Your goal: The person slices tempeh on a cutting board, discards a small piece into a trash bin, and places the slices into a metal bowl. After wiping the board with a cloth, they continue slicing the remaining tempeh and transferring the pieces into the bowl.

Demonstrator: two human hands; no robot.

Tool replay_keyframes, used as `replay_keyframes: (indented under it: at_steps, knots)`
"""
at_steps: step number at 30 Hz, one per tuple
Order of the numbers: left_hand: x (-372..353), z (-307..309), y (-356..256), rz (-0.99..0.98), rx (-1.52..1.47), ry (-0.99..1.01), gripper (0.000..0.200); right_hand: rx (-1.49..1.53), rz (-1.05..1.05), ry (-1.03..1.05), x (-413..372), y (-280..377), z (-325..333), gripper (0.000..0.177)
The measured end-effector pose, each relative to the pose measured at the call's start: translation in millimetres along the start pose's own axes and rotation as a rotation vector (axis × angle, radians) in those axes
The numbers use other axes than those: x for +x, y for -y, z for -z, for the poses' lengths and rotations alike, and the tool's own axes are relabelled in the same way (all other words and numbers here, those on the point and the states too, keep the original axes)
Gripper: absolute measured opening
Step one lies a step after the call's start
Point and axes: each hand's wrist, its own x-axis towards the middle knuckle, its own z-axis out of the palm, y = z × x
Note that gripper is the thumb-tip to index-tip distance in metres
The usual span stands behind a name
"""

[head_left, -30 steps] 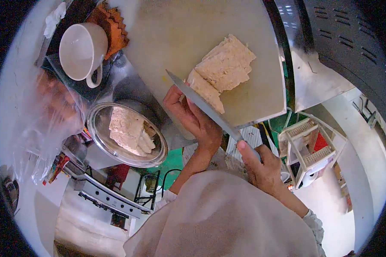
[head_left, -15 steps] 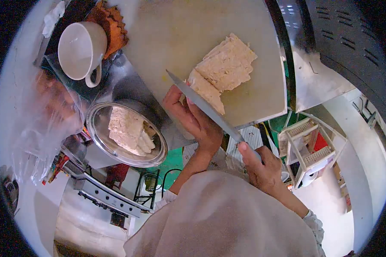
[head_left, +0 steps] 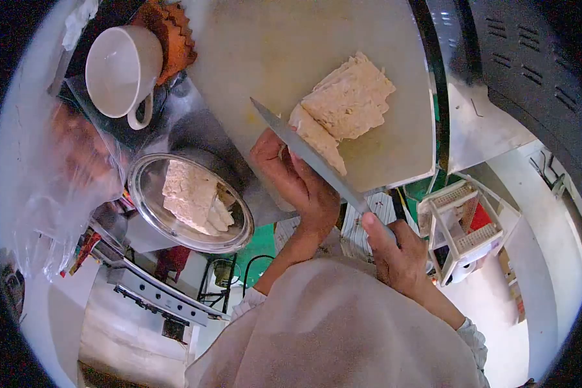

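I see a green floor below the steel counter, a white lattice rack at right (brightly lit), and a dark vented panel above.

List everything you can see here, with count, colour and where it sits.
cutting board: one, pale beige, top centre
pale slabs: one stack, cream, on the board
knife: one, steel blade, angled across the slabs
cup: one, white, upper left
metal dish: one, silver, left of the hands
cream pieces: several, in the dish
plastic bag: one, clear, far left
left hand: against the slabs' near end
right hand: gripping the knife handle
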Motion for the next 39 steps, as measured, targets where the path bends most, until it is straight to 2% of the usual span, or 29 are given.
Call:
replay_keyframes:
  at_steps: [6,8,11,14,16,19,32,34,39]
  knots:
    - [1,3,11,-0.075,0.049,0.043,0.037,0.034,0.008,0.029,16,5,3,0.069]
    - [1,1,-3,0.034,0.051,0.0,0.034,0.063,-0.009,0.043,19,7,2,0.07]
    - [-2,1,6,0.066,-0.014,-0.018,0.031,0.092,0.015,-0.003,20,9,-1,0.07]
    - [-1,3,5,-0.004,0.05,0.002,0.03,0.092,-0.005,-0.042,10,10,-4,0.066]
    - [0,1,0,0.009,0.02,-0.005,0.03,-0.02,-0.003,0.007,0,4,-5,0.061]
    - [0,2,2,0.011,0.021,-0.01,0.029,0.015,-0.005,-0.034,-6,-2,-10,0.058]
    - [-1,2,5,-0.01,0.024,-0.015,0.032,-0.066,-0.004,-0.035,-1,6,-13,0.058]
    - [0,2,4,-0.014,0.045,-0.01,0.032,-0.046,0.009,-0.104,1,5,-16,0.058]
    - [1,3,2,0.016,0.09,0.0,0.032,-0.01,-0.02,-0.066,5,6,-14,0.058]
